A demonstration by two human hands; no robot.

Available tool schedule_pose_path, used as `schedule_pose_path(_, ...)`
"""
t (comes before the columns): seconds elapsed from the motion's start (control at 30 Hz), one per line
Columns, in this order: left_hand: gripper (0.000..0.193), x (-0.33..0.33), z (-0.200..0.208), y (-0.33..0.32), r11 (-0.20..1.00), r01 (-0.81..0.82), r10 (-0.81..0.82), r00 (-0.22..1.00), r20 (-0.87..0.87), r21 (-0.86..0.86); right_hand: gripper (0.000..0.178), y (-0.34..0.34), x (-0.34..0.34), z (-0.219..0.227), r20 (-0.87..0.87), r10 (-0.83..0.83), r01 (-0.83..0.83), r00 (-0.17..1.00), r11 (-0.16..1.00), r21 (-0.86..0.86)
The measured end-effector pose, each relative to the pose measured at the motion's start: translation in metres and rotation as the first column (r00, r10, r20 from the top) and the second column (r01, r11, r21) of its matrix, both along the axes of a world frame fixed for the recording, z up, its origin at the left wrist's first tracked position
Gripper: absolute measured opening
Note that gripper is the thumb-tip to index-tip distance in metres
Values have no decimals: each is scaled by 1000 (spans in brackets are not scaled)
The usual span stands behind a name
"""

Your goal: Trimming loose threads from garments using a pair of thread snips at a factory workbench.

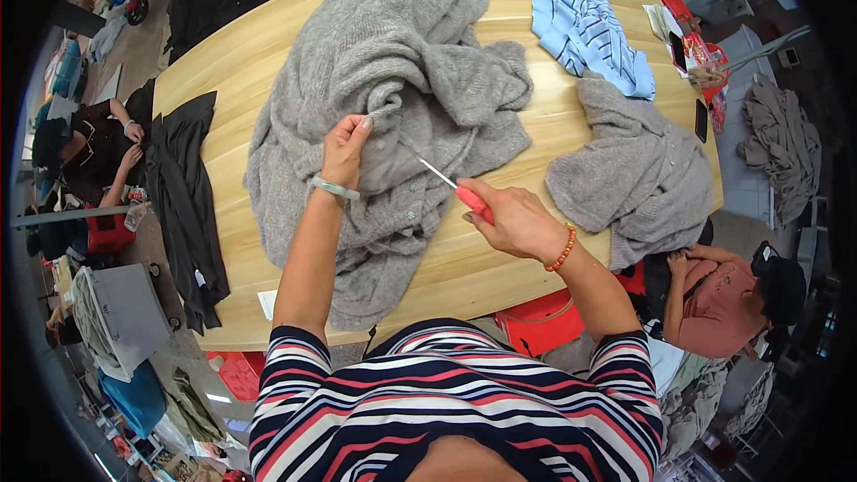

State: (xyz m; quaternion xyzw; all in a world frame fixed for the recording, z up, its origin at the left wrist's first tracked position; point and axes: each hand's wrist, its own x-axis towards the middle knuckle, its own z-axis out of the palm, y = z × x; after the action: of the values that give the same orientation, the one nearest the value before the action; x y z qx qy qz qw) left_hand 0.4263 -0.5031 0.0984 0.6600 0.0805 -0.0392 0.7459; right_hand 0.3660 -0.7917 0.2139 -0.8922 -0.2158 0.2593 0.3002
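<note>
A large grey fuzzy knit garment (335,54) lies heaped across the middle of the wooden table, with buttons showing on its lower part. My left hand (342,152) pinches a rolled edge of this knit between thumb and fingers. In my right hand (522,225) is a red-handled tool (474,203) with a thin, straight metal shaft. The shaft points up and left toward the knit just right of my left hand. Its tip is hard to make out against the grey fabric.
On the table's right lie another grey knit garment (634,178) and a blue striped cloth (589,22). A black garment (186,205) hangs over the left edge. A phone (701,120) rests at the right edge. People sit at left (89,147) and lower right (728,303).
</note>
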Motion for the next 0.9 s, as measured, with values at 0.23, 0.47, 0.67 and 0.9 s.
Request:
schedule_pose_path(0.23, 17, -7, -21, 0, 777, -222, 166, 975, -148, -589, 38, 13, -15, 6, -103, 231, -237, 967, 970, -49)
schedule_pose_path(0.47, 22, -25, -31, 8, 793, -289, 173, 951, -256, -537, 45, 4, -13, 3, 22, 76, -75, 997, 996, -37)
schedule_pose_path(0.67, 20, -30, -25, -1, 862, -282, 203, 954, -223, -422, 43, 5, 0, 0, 46, 18, -21, 999, 996, 84)
schedule_pose_path(0.9, 24, -54, -4, 17, 955, 18, 24, 990, -139, 295, 43, 6, -18, 1, -50, 209, -207, 977, 977, 55)
